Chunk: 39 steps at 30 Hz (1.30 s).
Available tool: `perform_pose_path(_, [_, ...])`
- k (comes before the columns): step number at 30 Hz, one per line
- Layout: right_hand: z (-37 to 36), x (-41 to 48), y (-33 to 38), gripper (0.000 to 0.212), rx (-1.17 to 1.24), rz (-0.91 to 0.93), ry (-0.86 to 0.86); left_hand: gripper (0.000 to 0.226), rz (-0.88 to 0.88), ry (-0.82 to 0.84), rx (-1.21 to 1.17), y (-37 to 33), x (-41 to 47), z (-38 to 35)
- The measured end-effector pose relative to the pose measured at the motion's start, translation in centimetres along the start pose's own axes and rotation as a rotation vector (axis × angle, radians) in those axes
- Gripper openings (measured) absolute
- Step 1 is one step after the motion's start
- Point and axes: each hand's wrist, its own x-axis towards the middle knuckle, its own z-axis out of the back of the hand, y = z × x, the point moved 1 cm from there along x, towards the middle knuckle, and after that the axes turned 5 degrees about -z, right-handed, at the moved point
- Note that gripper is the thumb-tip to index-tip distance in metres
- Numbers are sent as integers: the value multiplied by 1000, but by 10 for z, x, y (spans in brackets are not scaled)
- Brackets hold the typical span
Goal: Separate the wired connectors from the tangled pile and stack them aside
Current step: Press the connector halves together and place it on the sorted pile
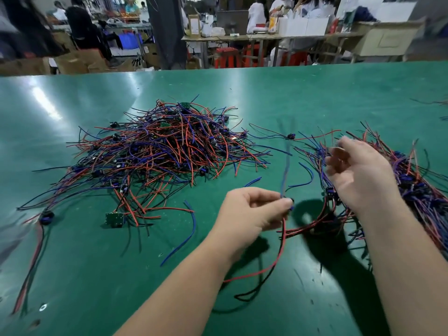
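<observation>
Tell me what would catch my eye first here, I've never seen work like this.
The big tangled pile of red, blue and black wires sprawls across the middle-left of the green table. Nearer the camera, the left hand pinches one wired connector, its red and black leads trailing down toward the near edge. The right hand, blurred, hangs over a second heap of wires at the right.

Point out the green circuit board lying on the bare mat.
The square board at the tangled pile's near edge; the others sit up within it.
</observation>
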Motion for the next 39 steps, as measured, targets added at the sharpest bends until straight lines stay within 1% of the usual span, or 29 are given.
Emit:
perform_pose_path(1, [-6, -6, -2, 5, -125, 11, 144, 8, -4, -49, -45, -3, 2, 4])
perform_pose_path(3, [-18, -20, -11, 20, -419, 54, 454, 7, -14, -125, -109, -6, 6, 11])
perform_pose_path(4, [-24, -27, -18, 27, -529, 74, 572, 6, -21, -143, -120, -7, 7, 14])
perform_pose_path(5, [-29, -33, -24, 29, -606, 99, 642, 3, -30, -146, -122, -8, 8, 15])
perform_pose_path(6, [-32, -36, -29, 28, -662, 153, 664, 2, -33, -139, -123, -8, 8, 17])
perform_pose_path(8, [-37, -35, -34, 20, -774, 305, 621, 11, -13, -93, -112, -8, 9, 18])
perform_pose_path(10, [-35, -30, -35, 26, -865, 411, 559, 20, 12, -50, -76, -11, 11, 20])
perform_pose_path(11, [-33, -27, -34, 28, -883, 430, 506, 21, 4, -61, -44, -13, 12, 24])
perform_pose_path(12, [-30, -23, -33, 27, -900, 446, 428, 19, -38, -111, 40, -16, 13, 29])
perform_pose_path(13, [-26, -19, -32, 23, -932, 470, 325, 17, -115, -204, 197, -19, 15, 37])
perform_pose_path(14, [-21, -15, -29, 19, -990, 501, 203, 13, -207, -325, 411, -22, 17, 48])
perform_pose_path(16, [-8, -6, -21, 17, -1191, 519, -46, 11, -317, -543, 886, -27, 16, 72])
perform_pose_path(17, [-1, -1, -17, 20, -1313, 476, -153, 14, -305, -590, 1064, -27, 16, 83])
perform_pose_path(18, [4, 2, -15, 22, -1421, 411, -232, 18, -230, -595, 1178, -25, 18, 92])
perform_pose_path(19, [7, 4, -13, 24, -1488, 344, -279, 22, -110, -575, 1252, -23, 19, 99])
perform_pose_path(21, [6, 5, -13, 25, -1507, 278, -282, 30, 136, -500, 1369, -17, 19, 104])
perform_pose_path(22, [4, 5, -14, 26, -1491, 279, -259, 32, 202, -474, 1405, -15, 20, 104])
perform_pose_path(23, [1, 4, -15, 26, -1475, 286, -231, 33, 213, -480, 1421, -14, 21, 105])
perform_pose_path(24, [-2, 2, -17, 25, -1457, 297, -202, 32, 167, -520, 1417, -15, 21, 106])
perform_pose_path(25, [-4, -1, -18, 24, -1437, 311, -175, 29, 73, -596, 1395, -17, 21, 108])
perform_pose_path(27, [-9, -5, -21, 21, -1398, 350, -130, 26, -170, -813, 1314, -24, 18, 115])
perform_pose_path(28, [-10, -8, -22, 20, -1379, 370, -109, 27, -250, -900, 1263, -28, 16, 119])
perform_pose_path(29, [-12, -10, -22, 19, -1360, 385, -90, 31, -258, -941, 1228, -30, 15, 123])
perform_pose_path(30, [-14, -12, -23, 19, -1346, 394, -73, 37, -193, -932, 1217, -31, 14, 127])
perform_pose_path(32, [-16, -15, -23, 18, -1337, 399, -59, 46, 7, -830, 1259, -28, 16, 133])
perform_pose_path(33, [-17, -16, -23, 17, -1338, 398, -57, 47, 73, -778, 1290, -26, 18, 134])
perform_pose_path(34, [-18, -17, -24, 17, -1336, 396, -55, 47, 104, -744, 1307, -23, 20, 134])
perform_pose_path(36, [-20, -19, -24, 16, -1317, 393, -47, 45, 120, -735, 1300, -20, 22, 134])
perform_pose_path(39, [-21, -20, -25, 16, -1299, 395, -36, 45, 128, -753, 1168, -21, 23, 137])
